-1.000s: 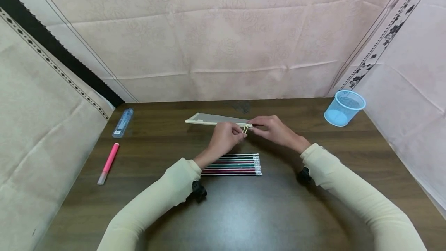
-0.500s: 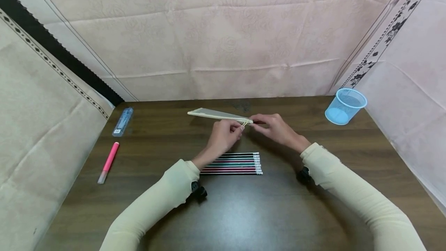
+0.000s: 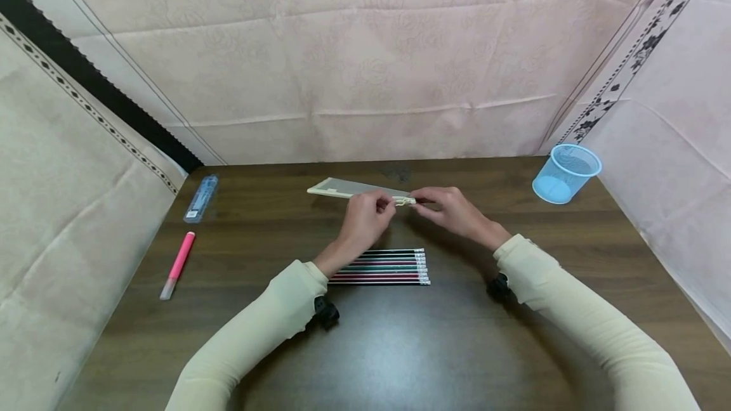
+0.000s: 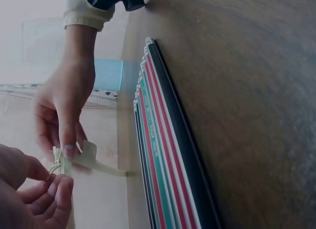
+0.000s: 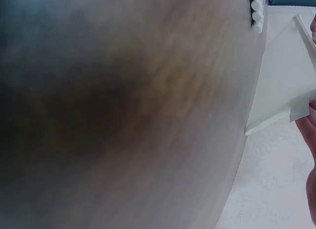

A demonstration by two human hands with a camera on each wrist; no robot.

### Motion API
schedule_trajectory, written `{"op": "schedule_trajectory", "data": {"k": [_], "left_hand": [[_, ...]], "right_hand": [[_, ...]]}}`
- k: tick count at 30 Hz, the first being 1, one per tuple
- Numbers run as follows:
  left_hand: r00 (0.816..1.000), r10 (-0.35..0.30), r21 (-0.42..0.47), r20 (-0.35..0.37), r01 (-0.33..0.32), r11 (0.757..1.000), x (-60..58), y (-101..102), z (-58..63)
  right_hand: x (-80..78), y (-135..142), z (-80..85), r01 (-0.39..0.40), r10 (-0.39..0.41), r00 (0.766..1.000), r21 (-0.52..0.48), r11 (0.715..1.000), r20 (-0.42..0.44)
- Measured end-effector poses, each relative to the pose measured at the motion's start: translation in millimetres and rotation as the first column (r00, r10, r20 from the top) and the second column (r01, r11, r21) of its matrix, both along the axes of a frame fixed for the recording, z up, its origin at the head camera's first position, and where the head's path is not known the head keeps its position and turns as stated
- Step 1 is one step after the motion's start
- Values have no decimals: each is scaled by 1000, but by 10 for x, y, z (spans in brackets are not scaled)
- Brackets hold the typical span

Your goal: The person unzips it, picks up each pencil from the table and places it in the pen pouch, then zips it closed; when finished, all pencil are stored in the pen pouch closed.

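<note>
A flat zip pouch with translucent panels and cream edging is held up on its edge above the table. My right hand pinches its right end corner. With thumb and finger, my left hand pinches the looped cord zipper pull near that same corner. In the right wrist view the pouch panel slants down towards the tabletop, and only part of the right hand shows. Below the left hand lies a row of several striped pencils, partly hidden by the wrist.
A light blue cup stands at the table's back right. On the left lie a blue packet and a pink marker-like pen with a clear end. Patterned cloth hangs behind the table.
The left hand has shifted slightly left along the pouch's upper edge with the zipper pull. The pouch rose and tilted a little, while the right hand stayed at the corner.
</note>
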State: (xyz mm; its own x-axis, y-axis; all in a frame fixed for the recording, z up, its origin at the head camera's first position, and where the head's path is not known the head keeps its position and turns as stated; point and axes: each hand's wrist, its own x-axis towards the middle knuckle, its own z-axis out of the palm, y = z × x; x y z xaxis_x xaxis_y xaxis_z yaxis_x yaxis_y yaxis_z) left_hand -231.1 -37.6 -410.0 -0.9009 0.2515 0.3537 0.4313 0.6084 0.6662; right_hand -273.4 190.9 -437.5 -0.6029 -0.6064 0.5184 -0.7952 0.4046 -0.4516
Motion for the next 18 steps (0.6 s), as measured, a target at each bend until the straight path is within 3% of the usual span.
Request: {"op": "schedule_trajectory", "data": {"k": [7, 18], "left_hand": [[995, 16, 67, 95, -22, 998, -20, -4, 0], [993, 17, 33, 115, -21, 999, -61, -81, 39]], "right_hand": [[33, -18, -1, 0, -1, 1000, -16, 1000, -19], [-16, -19, 16, -34, 33, 998, -18, 999, -48]]}}
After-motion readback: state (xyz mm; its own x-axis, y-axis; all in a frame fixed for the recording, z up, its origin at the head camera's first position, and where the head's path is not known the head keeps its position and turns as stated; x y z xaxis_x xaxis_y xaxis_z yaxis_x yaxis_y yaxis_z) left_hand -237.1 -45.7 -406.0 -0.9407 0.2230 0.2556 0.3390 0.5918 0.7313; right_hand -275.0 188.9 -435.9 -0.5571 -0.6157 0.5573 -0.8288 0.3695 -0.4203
